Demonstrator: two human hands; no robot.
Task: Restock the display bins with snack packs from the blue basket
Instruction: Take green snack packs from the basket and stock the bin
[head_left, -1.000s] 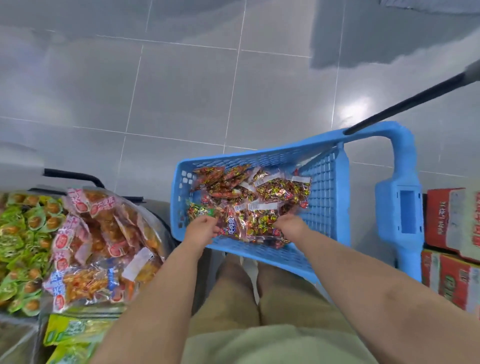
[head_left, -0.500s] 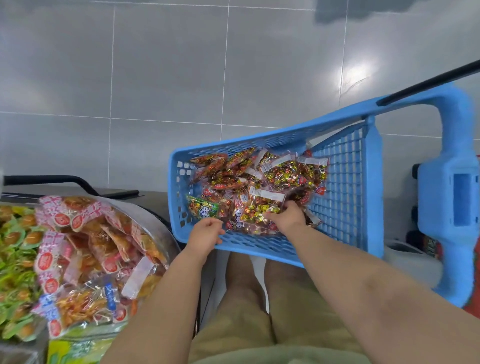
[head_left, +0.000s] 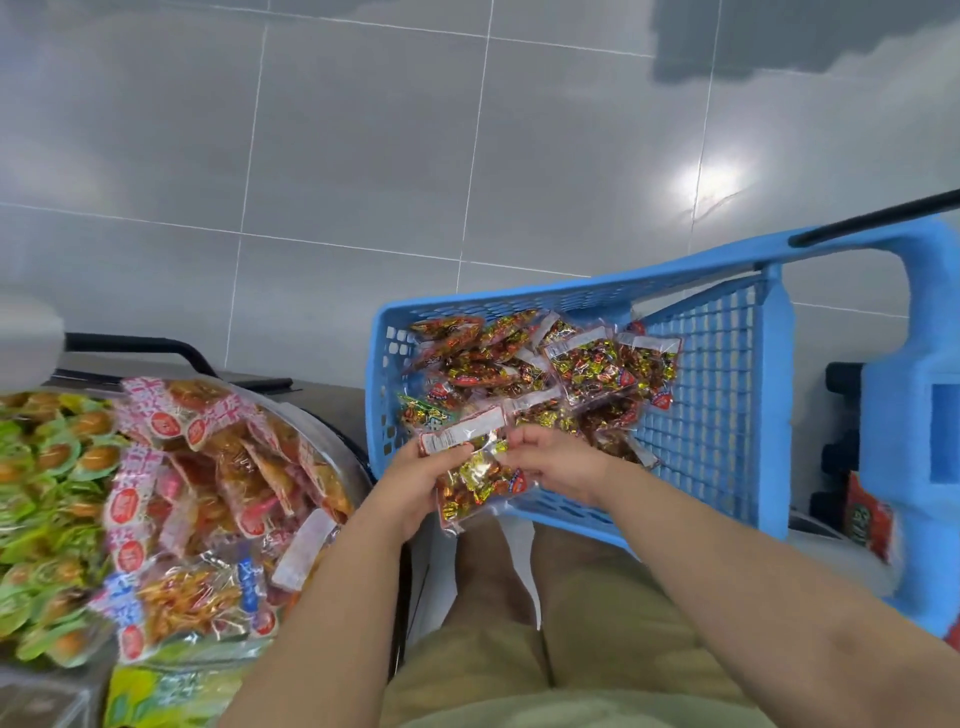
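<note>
Two hands: both hold one snack pack (head_left: 480, 480) between them at the near left corner of the blue basket (head_left: 717, 415).
Left hand (head_left: 415, 483): fingers curled round the pack's left side, with the thumb across its front just under the white label strip (head_left: 460, 434).
Right hand (head_left: 563, 462): fingers bent, pinching the pack's upper right edge.
Snack pack: a clear wrapper filled with small red, gold and green wrapped pieces. It is tilted, and its lower end hangs past the basket's near rim.
Blue basket: latticed plastic walls, with a black bar handle (head_left: 872, 221) rising from its far right corner.
Packs in basket (head_left: 545, 364): a loose heap of similar clear packs with white strips, lying mostly toward the far and left walls.
Display bin (head_left: 332, 441): a curved grey rim just beside the basket's left wall.
Orange-and-red packs (head_left: 223, 467): piled high in the bin, up to its rim.
Green packs (head_left: 47, 493): massed along the bin pile's left side, touching the orange-and-red packs.
Yellow-green packs (head_left: 171, 691): lying at the near edge, below the orange-and-red pile.
Floor (head_left: 363, 156): glossy grey tiles with a bright glare patch beyond the basket's far rim.
Khaki shorts (head_left: 519, 654): below the forearms, on the near side of the basket.
Red carton (head_left: 867, 514): blurred, beyond the basket's right wall.
</note>
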